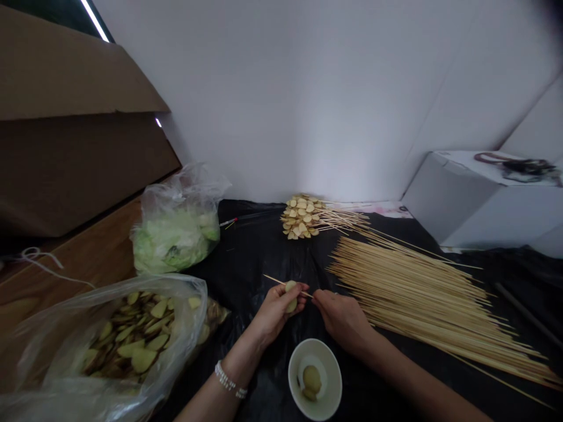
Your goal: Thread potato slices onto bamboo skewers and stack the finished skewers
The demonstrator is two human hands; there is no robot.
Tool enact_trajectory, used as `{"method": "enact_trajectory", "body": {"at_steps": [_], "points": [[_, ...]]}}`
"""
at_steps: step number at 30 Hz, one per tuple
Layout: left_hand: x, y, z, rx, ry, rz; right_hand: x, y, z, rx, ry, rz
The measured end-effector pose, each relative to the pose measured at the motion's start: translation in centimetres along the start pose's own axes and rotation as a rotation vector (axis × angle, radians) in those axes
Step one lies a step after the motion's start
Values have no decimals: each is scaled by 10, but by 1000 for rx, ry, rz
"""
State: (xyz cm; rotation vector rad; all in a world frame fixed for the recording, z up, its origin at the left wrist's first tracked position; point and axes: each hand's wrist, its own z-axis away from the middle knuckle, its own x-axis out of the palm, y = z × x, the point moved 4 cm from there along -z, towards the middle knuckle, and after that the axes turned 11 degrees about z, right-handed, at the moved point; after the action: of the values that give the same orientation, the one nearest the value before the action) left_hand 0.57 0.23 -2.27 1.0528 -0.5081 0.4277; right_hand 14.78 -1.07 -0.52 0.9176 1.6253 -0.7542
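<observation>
Between my two hands runs a thin wooden skewer (273, 279), its tip sticking out to the left. My left hand (278, 306) pinches a potato slice (291, 286) that sits on the skewer; part of the slice is hidden by the fingers. My right hand (341, 316) is closed around the skewer's other end. Just below the hands stands a white bowl (294, 384) with a few potato slices (311, 381) in it. To the right of my right hand lies a wide spread of bare skewers (422, 287).
An open plastic bag (185, 284) of potato slices is at the lower left, with a bag of green leafy vegetable (176, 237) behind it. Filled potato skewers (302, 217) are stacked by the wall. A white box (466, 199) stands at right; black sheeting (250, 252) covers the surface.
</observation>
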Motion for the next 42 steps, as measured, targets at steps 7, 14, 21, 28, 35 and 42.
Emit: {"method": "enact_trajectory", "body": {"at_steps": [7, 14, 21, 28, 35, 42], "points": [[1, 5, 2, 10, -15, 74, -7, 9, -1, 39, 55, -30], [-2, 13, 0, -67, -58, 416, -14, 14, -2, 70, 95, -106], [-3, 15, 0, -66, -140, 442, -16, 17, -3, 87, 142, -112], [-2, 15, -1, -20, -91, 422, -17, 17, -2, 69, 179, -121], [-5, 16, -4, 28, 22, 416, -18, 17, -2, 73, 183, -146], [-12, 19, -7, 60, 27, 447, -19, 17, -2, 92, 168, -148]]}}
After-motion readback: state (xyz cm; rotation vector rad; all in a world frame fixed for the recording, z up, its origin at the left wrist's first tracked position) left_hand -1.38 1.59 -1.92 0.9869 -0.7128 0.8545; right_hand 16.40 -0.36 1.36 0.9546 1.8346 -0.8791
